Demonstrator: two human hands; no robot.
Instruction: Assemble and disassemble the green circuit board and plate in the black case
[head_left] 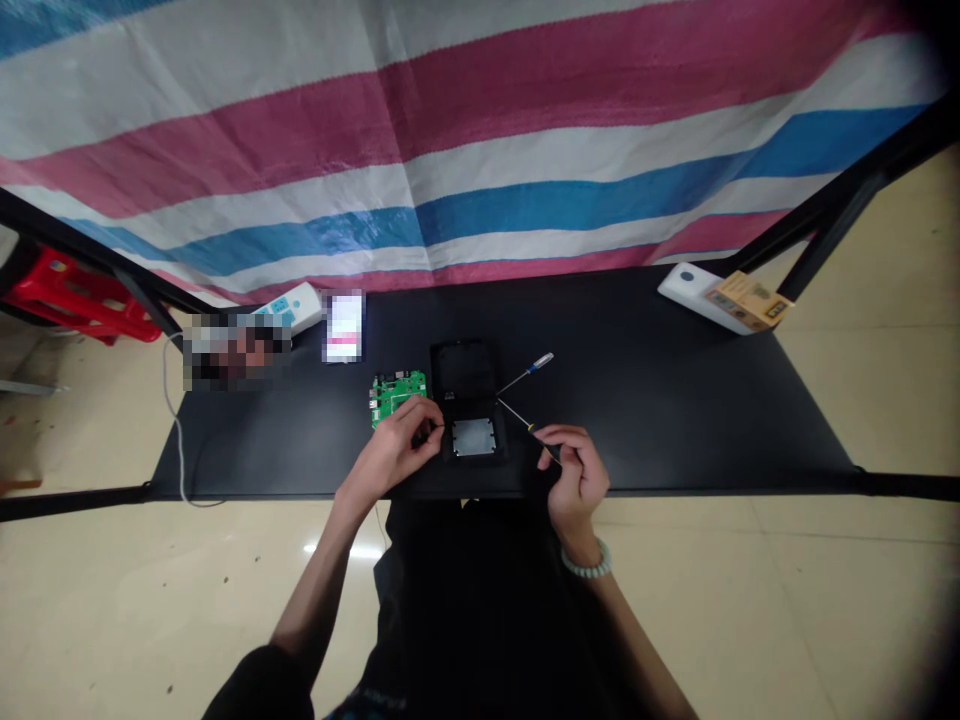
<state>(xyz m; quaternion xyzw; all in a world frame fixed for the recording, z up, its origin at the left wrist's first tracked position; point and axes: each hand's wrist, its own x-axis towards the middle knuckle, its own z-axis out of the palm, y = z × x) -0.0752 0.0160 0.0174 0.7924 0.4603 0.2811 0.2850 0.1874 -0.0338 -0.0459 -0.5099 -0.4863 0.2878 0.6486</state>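
My left hand is curled, its fingertips pinched at the left edge of a black case half with a grey plate inside. Whether anything small sits in the pinch I cannot make out. A green circuit board lies just above that hand. My right hand is closed round the handle of a thin screwdriver whose shaft points up-left toward the case. A second black case half lies behind the first. Another screwdriver with a blue-and-white handle rests on the black table.
A white power strip and a phone lie at the back left, with a cable hanging off the table's left end. A white box with a cardboard carton stands at the back right. A striped tarp hangs behind. A red stool stands far left.
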